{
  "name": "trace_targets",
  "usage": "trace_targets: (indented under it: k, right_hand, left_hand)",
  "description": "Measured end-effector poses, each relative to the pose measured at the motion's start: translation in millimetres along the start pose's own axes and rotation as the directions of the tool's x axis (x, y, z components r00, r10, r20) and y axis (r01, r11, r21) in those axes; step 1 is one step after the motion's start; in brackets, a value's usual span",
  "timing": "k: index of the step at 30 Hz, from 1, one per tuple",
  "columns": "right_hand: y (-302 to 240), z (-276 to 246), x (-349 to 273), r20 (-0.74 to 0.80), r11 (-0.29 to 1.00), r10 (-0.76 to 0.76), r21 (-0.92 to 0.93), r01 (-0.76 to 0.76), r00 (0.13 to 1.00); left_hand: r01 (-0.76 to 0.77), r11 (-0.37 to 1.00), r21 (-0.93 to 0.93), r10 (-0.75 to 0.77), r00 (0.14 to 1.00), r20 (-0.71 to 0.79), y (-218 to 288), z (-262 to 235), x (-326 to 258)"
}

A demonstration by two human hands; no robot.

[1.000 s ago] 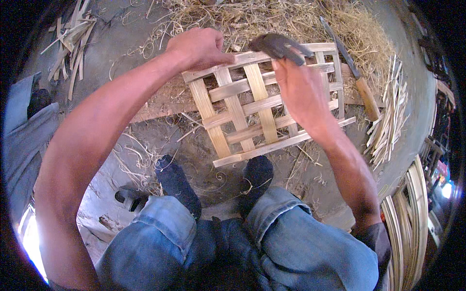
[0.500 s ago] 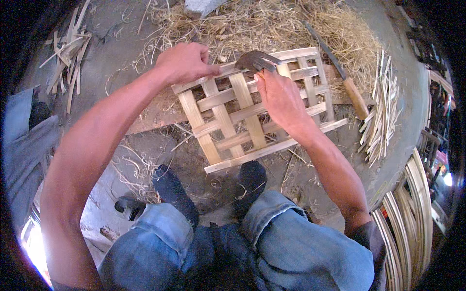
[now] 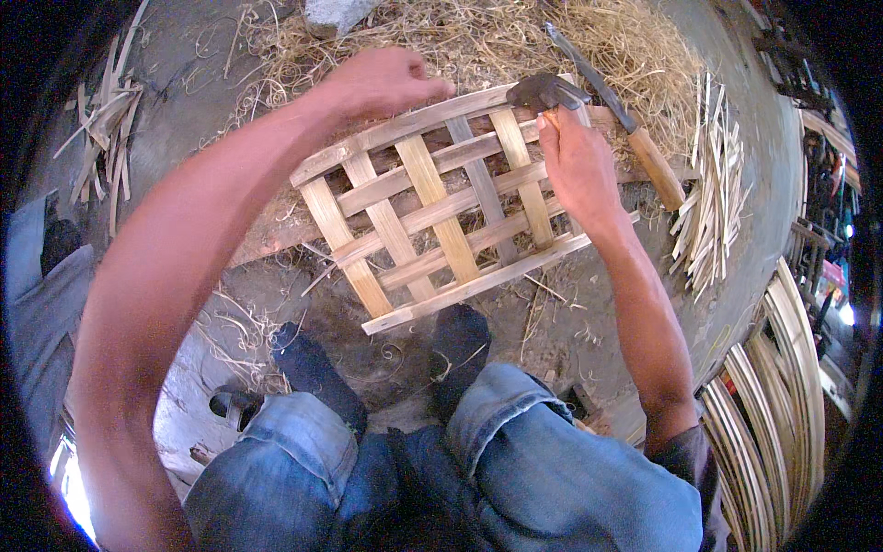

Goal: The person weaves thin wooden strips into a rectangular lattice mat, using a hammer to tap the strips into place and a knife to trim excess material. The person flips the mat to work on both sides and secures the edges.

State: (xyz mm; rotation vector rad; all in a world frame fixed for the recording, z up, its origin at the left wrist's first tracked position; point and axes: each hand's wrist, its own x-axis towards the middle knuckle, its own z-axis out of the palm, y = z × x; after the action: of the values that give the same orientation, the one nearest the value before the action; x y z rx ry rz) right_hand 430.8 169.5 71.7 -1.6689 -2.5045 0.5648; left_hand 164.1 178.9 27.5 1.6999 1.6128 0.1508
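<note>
A woven lattice panel of pale flat wooden strips [image 3: 448, 216] lies tilted over a wooden board [image 3: 262, 241] in front of my feet. My right hand [image 3: 581, 170] is closed around the handle of a claw hammer [image 3: 541, 91]. The hammer's dark metal head is over the right part of the panel's far rail. My left hand [image 3: 391, 83] is at the middle of that same rail, its fingers curled and pressed together. Whatever it may be pinching is too small or hidden to make out.
Beyond the panel spreads a heap of straw-like shavings [image 3: 460, 46] with a grey stone [image 3: 338, 15]. A long knife [image 3: 655, 167] with a wooden handle lies to the right, beside a bundle of thin strips [image 3: 713, 198]. More strips [image 3: 108, 138] lie far left; long curved slats [image 3: 791, 359] stand at the right.
My right hand and the hammer have moved right along the panel's far rail. My left hand has also shifted rightward along it. The view has shifted slightly.
</note>
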Motion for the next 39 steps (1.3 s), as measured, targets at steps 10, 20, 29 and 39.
trace_targets:
  k: [10,20,29,39]
  right_hand:
    - [-4,-10,-12,0.059,0.996,-0.038,0.087,0.033,0.998]
    - [-2,-15,-13,0.116,0.997,-0.075,0.041,0.071,0.990]
    - [-2,-11,-8,0.141,0.993,-0.115,0.043,0.110,0.983]
    - [-13,-20,-9,0.158,0.994,-0.109,-0.003,0.111,0.981]
  left_hand:
    - [-0.244,0.944,-0.220,0.272,0.957,0.103,15,18,28]
    - [-0.055,0.973,-0.226,0.090,0.985,0.149,17,29,32]
    - [-0.070,0.987,-0.146,0.088,0.988,0.124,20,27,35]
    - [-0.076,0.991,-0.112,0.092,0.986,0.140,23,23,33]
